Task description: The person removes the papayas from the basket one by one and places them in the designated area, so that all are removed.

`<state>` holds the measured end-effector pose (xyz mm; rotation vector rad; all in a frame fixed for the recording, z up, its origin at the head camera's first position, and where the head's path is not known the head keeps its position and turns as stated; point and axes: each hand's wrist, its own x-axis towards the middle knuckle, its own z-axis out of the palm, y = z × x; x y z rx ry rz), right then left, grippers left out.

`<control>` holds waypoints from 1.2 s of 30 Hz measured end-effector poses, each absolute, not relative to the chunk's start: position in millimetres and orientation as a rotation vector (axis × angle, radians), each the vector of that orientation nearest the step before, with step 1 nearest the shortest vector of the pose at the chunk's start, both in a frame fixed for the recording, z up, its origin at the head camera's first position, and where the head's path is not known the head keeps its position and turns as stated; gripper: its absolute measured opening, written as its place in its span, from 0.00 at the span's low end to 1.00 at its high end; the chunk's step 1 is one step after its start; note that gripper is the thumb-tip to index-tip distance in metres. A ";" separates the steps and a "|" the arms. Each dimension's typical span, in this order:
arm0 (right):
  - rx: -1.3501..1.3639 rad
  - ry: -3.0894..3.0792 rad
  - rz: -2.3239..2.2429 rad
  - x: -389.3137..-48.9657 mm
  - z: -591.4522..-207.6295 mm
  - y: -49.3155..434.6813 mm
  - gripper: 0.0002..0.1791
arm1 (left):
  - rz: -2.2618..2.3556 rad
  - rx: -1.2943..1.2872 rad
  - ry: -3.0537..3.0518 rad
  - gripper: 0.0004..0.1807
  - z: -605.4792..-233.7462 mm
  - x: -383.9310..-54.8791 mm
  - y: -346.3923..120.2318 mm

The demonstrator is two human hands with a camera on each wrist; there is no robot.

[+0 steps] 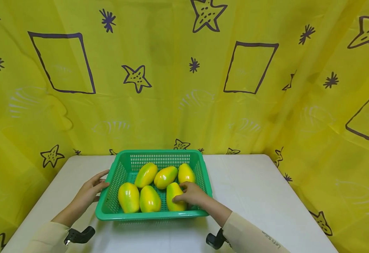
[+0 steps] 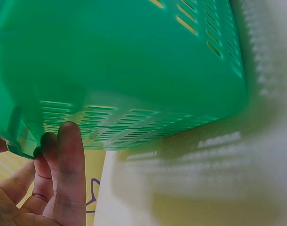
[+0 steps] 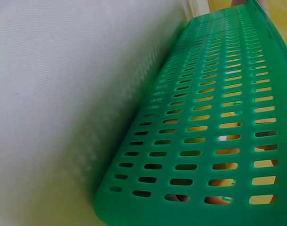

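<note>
A green plastic basket (image 1: 152,216) with slotted walls holds several glossy yellow-green mangoes. At its left side my left hand (image 1: 89,189) holds the rim; in the left wrist view, the fingers (image 2: 70,169) lie under the lip against the outer wall. My right hand (image 1: 193,194) reaches over the basket's near right corner and grips a mango (image 1: 173,195) in the front row between thumb and fingers. Beside it lies another mango (image 1: 150,199), and behind it one more (image 1: 186,173). In the right wrist view the basket wall (image 3: 195,127) hides most of the hand.
The basket stands on a white-covered table (image 1: 250,196), whose surface extends to both sides. A yellow curtain (image 1: 171,116) with stars and frames drawn on it surrounds the table at the back and sides. Each forearm wears a black wrist device (image 1: 80,235).
</note>
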<state>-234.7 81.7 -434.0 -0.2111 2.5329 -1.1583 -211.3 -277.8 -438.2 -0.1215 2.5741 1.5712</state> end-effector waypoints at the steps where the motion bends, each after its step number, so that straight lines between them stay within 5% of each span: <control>1: -0.207 2.524 -1.166 -234.6 -433.5 82.1 0.40 | 1.573 -0.122 2.573 0.33 -438.2 -211.4 -277.6; 36: -0.098 2.177 -1.394 -239.7 -419.6 86.0 0.41 | 1.680 -0.137 2.502 0.34 -440.6 -209.5 -277.3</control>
